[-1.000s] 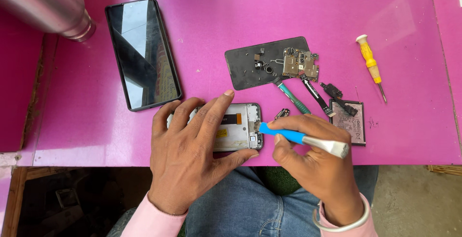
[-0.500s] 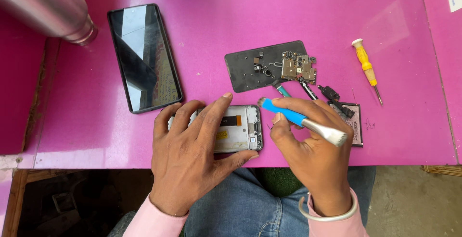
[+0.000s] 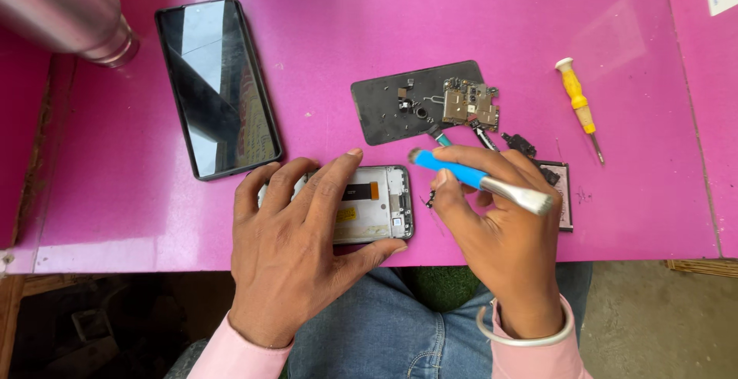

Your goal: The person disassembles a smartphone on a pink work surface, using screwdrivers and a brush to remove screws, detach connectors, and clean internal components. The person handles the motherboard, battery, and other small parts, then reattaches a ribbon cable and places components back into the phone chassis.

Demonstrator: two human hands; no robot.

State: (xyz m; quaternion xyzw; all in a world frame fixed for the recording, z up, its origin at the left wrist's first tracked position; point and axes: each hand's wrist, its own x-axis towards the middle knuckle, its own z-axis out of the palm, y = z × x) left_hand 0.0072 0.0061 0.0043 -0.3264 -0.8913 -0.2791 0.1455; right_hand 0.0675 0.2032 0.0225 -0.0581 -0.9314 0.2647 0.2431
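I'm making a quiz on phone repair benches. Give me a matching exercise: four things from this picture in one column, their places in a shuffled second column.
1. intact phone
2. yellow screwdriver
3. opened phone frame
4. blue-handled tool

A. held in the right hand
B. pinned under the left hand
C. lying screen-up at the table's left
D. lying alone at the table's right

Pairs: 1-C, 2-D, 3-B, 4-A

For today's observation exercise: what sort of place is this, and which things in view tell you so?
Probably a phone repair bench. An opened phone frame lies under the left hand, the right hand holds a blue-handled tool, and a bare circuit board and a yellow screwdriver lie on the pink table.
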